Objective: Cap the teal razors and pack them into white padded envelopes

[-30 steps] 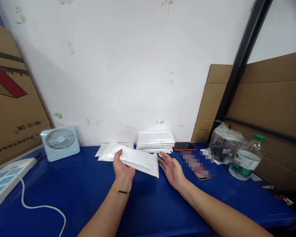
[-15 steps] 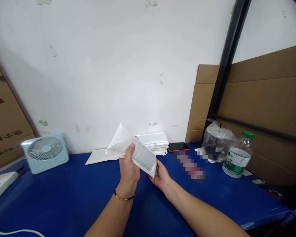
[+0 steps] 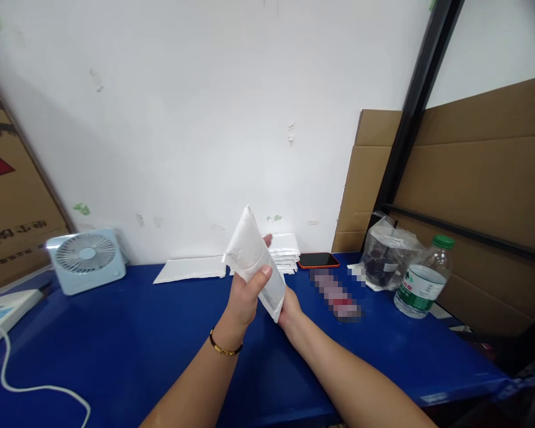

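A white padded envelope [image 3: 259,270] is held up, tilted, above the blue table. My left hand [image 3: 246,291] grips it with the thumb across the front face. Against its lower right edge is my right hand [image 3: 291,308], wrapped behind it so that most of its fingers are hidden. One fingertip shows past the envelope's far edge; whose hand it belongs to I cannot tell. Behind it, a stack of flat white padded envelopes [image 3: 286,252] lies by the wall, and another flat white envelope [image 3: 191,268] lies to the left.
A light blue fan [image 3: 87,258] and a white power strip [image 3: 13,318] with a cable stand left. To the right are a phone [image 3: 318,260], a blurred-out item [image 3: 336,297], a bagged cup [image 3: 386,255] and a water bottle [image 3: 423,282]. Cardboard [image 3: 481,178] leans behind them.
The envelope has turned more upright and its top end has swung to the right. My right hand has moved further behind it. The view has shifted slightly.
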A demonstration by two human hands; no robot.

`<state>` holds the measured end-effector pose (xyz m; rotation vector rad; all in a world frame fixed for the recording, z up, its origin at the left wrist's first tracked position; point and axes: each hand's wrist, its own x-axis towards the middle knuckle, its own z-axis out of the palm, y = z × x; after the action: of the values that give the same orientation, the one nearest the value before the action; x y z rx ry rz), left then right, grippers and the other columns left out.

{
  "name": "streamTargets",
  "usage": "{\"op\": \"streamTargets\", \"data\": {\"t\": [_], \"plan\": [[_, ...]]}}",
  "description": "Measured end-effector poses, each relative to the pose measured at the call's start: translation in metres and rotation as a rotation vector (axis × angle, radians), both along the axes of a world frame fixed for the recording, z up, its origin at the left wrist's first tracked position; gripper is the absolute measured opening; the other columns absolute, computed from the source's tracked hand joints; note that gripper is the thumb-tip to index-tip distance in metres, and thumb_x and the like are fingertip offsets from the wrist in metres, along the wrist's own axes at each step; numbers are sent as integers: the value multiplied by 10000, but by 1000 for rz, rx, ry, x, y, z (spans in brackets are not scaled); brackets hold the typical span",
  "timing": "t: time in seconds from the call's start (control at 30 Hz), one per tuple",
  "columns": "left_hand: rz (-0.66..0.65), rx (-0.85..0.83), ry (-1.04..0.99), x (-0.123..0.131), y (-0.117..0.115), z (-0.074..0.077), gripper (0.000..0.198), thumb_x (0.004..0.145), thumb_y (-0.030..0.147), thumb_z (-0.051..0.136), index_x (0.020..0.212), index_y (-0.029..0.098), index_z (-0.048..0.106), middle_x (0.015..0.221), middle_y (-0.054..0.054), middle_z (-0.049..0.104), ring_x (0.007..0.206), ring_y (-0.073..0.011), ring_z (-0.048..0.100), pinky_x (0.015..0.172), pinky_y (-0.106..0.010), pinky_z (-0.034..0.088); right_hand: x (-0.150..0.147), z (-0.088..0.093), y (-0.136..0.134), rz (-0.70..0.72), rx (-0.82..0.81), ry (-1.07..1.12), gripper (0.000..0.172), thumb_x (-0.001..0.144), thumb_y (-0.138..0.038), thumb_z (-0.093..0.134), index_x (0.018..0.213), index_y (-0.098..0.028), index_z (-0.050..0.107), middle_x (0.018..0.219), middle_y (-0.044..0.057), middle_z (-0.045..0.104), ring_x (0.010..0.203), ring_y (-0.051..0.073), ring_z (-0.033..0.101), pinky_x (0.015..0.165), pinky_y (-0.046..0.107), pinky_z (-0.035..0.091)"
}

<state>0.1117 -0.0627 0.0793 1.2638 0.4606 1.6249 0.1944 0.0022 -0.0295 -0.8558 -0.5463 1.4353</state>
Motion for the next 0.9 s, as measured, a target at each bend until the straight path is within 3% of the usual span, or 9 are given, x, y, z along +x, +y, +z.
{"op": "streamTargets", "data": {"t": [0.1, 0.23, 0.33, 0.47, 0.63, 0.8, 0.9], "plan": [[52, -20, -61, -6, 8, -9, 331, 692, 329, 651, 967, 146, 631, 962, -78, 658, 917, -227, 597, 798, -316, 471, 9, -4, 7, -135, 22, -243, 279, 739, -415, 567, 819, -151, 604, 666, 38, 655, 585, 190, 604, 526, 305, 485], [241, -73, -355, -28, 18, -29, 331, 713, 327, 622, 1016, 196, 596, 845, -22, 659, 832, -182, 614, 790, -309, 477, 31, -11, 17, -320, 50, -586, 348, 769, -499, 455, 666, -179, 546, 529, -8, 545, 494, 155, 503, 450, 258, 378], [360, -142, -497, -51, 23, -43, 316, 725, 339, 593, 1012, 207, 586, 845, -9, 646, 813, -167, 619, 801, -311, 478, 42, -14, 21, -389, 97, -841, 354, 753, -493, 465, 573, -191, 505, 563, 8, 527, 610, 177, 509, 549, 260, 377], [438, -185, -534, -73, 26, -52, 262, 703, 338, 608, 903, 168, 606, 863, -21, 644, 818, -164, 620, 813, -313, 475, 42, -16, 21, -414, 173, -1140, 358, 762, -440, 455, 494, -202, 435, 638, 44, 526, 772, 216, 501, 711, 287, 364], [453, -103, -469, -84, 23, -45, 266, 700, 335, 624, 901, 162, 607, 908, -31, 650, 868, -170, 619, 847, -326, 464, 38, -18, 18, -360, 223, -1378, 368, 794, -395, 404, 481, -203, 432, 626, 59, 529, 745, 220, 513, 712, 294, 357], [391, 0, -346, -93, 18, -23, 311, 716, 398, 589, 925, 169, 604, 978, -52, 641, 938, -209, 611, 850, -344, 463, 37, -21, 20, -333, 209, -1501, 359, 810, -390, 395, 538, -185, 510, 707, 87, 567, 787, 226, 523, 723, 295, 359], [430, 150, -226, -99, 15, -9, 330, 739, 403, 566, 978, 177, 594, 1033, -60, 619, 975, -220, 593, 861, -346, 453, 35, -21, 20, -329, 166, -1532, 351, 815, -392, 391, 596, -178, 563, 769, 98, 583, 831, 236, 520, 728, 311, 358]]}}
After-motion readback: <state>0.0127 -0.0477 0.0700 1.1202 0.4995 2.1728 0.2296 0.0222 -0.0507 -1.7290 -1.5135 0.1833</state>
